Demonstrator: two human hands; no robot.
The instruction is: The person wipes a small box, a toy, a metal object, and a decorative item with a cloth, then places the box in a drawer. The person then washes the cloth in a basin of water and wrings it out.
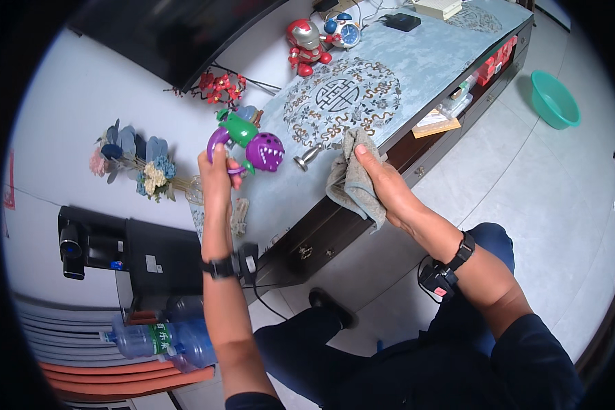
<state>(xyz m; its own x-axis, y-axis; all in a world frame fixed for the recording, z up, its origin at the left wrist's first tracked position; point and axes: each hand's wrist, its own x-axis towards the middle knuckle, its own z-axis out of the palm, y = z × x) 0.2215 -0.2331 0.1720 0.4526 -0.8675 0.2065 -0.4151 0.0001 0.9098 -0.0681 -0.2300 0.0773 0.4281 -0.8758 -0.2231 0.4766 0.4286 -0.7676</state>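
My left hand (pixel 218 171) grips a purple and green plastic toy (pixel 242 130) by its curved purple part, above the left end of a patterned cabinet top (pixel 287 184). White teeth and dark spots mark the toy's round purple head. In my right hand (pixel 384 182) is a folded grey cloth (pixel 356 179), held over the cabinet's front edge. Between the two hands a small silver metal object (pixel 307 157) lies on the top. A small pale item (pixel 240 217) rests nearer the left end, beside my left wrist.
A red robot figure (pixel 307 47) and an alarm clock (pixel 344 32) stand towards the back, under a television (pixel 174 36). Artificial flowers (pixel 154 171) are at left, above a black water dispenser (pixel 164 251) and water bottles (pixel 138 338). A green basin (pixel 554 100) sits on the floor.
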